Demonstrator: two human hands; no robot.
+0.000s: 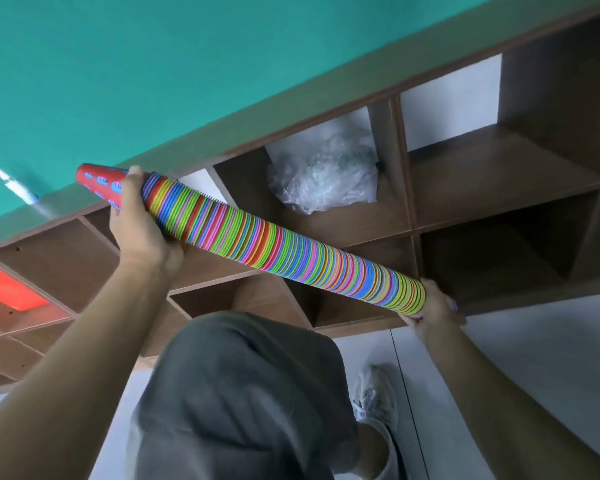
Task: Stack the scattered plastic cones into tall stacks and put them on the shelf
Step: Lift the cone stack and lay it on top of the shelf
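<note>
While both hands carry it, the scene reads as follows:

Cone stack: one long stack of plastic cones [284, 251], with rims in yellow, green, blue, pink and red, held off the floor in front of the shelf and slanting from upper left down to lower right.
Top cone: red with blue markings [97, 185], its narrow end sticking out past the left hand at the upper left.
Left hand: the left hand [142, 223] is wrapped round the stack near its narrow end, thumb across the top, fingers curled underneath.
Right hand: the right hand [437, 310] is at the wide end, lower right, its fingers curled round the lowest rim and cupping it from beneath.
Shelf: a brown wooden shelf [409, 188] of open compartments just behind the stack; the stack crosses in front of several compartments and lies in none.
Plastic bag: a crumpled clear plastic bag [323, 171] lies in an upper compartment behind the stack's middle.
Red thing: something red [7, 285] shows in a compartment at the far left; what it is I cannot tell.
Wall: a teal wall [153, 64] above the shelf.
Person: a knee in grey trousers [243, 393] is raised below the stack, and a pale shoe [374, 393] rests on the light floor [534, 358].
</note>
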